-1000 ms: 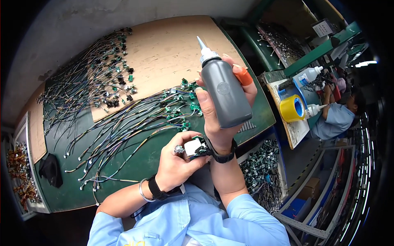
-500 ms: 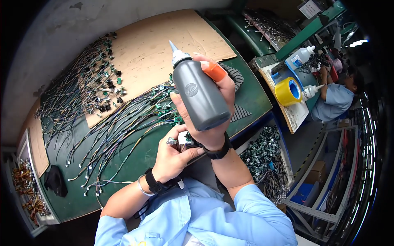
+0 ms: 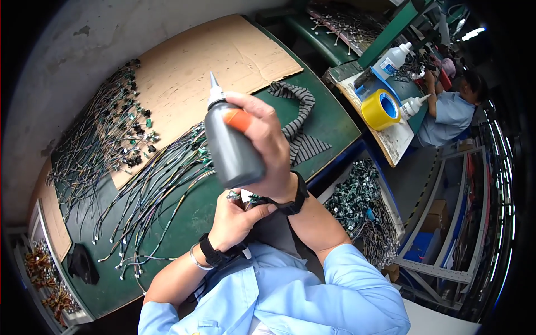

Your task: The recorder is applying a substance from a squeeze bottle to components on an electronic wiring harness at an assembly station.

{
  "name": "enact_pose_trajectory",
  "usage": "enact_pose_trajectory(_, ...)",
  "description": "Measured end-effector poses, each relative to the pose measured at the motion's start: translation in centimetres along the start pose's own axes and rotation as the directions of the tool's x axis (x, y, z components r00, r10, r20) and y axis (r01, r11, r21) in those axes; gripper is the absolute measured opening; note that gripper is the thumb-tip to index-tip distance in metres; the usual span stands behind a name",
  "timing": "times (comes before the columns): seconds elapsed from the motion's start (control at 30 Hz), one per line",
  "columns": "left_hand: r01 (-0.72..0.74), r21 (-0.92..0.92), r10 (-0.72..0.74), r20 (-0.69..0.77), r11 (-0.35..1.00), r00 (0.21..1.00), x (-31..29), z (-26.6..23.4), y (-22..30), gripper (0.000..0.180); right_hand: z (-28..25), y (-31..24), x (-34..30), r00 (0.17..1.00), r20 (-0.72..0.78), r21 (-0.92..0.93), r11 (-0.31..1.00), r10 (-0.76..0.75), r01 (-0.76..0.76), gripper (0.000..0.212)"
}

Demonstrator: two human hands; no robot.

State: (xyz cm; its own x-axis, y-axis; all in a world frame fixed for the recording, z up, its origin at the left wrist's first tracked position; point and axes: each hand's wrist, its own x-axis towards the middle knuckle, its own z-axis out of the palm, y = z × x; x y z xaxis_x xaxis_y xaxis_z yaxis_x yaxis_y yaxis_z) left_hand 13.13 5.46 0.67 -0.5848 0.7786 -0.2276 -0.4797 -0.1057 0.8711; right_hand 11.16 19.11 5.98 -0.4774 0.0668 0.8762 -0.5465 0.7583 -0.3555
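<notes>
My right hand (image 3: pixel 269 148) is wrapped round a dark grey squeeze bottle (image 3: pixel 228 146), with an orange cover on one finger. The bottle leans to the left, its pointed nozzle (image 3: pixel 214 82) upward. Just below it, my left hand (image 3: pixel 233 219) is closed in a pinch around a small green connector (image 3: pixel 255 199), mostly hidden behind the bottle hand. Left of both hands, a bundle of wires (image 3: pixel 162 173) with green connectors at the far end and white plugs at the near end lies on the green table (image 3: pixel 184 237).
A cardboard sheet (image 3: pixel 223 50) covers the table's back, with more wires (image 3: pixel 100 123) at left. A striped cloth (image 3: pixel 307 146) lies at right. Beyond it are a bin of connectors (image 3: pixel 357 195), a yellow tape roll (image 3: pixel 381 110), bottles and a seated person (image 3: pixel 446 114). Black cloth (image 3: pixel 82 263) sits near left.
My right hand has moved left with the bottle, uncovering more of the striped cloth. My left hand keeps its pinch. The whole view has shifted a little.
</notes>
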Motion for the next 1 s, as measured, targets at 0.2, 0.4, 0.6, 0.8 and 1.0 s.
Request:
enact_pose_trajectory(0.2, -0.043, 0.06, 0.037, 0.112, 0.997, 0.993, 0.0, -0.7, 1.6, 0.053, 1.0, -0.2, -0.4, 0.73, 0.053, 0.659, 0.526, 0.681, -0.538, 0.055)
enact_pose_trajectory(0.4, -0.131, 0.072, 0.117, 0.171, 0.989, 0.978, 0.3, -1.4, 2.4, 0.053, 0.8, 0.5, -0.6, 0.683, -0.02, 0.717, 0.487, 0.73, -0.499, 0.054)
enact_pose_trajectory(0.6, 0.034, -0.292, -0.006, 0.094, 0.956, 0.996, 1.6, -5.4, 4.1, 0.044, 0.9, 2.7, -0.4, 0.747, -0.164, 0.558, 0.685, 0.644, -0.468, 0.054)
enact_pose_trajectory(0.8, -0.088, -0.271, 0.06, -0.11, 0.959, 0.992, 2.1, -7.8, 5.5, 0.03, 1.6, 3.3, 0.8, 0.684, 0.033, 0.845, 0.344, 0.729, -0.408, 0.052)
enact_pose_trajectory(1.0, -0.134, -0.237, 0.102, -0.141, 0.962, 0.985, 2.7, -8.7, 5.3, 0.022, 4.9, 3.3, -1.4, 0.668, 0.202, 0.908, 0.118, 0.716, -0.401, 0.056)
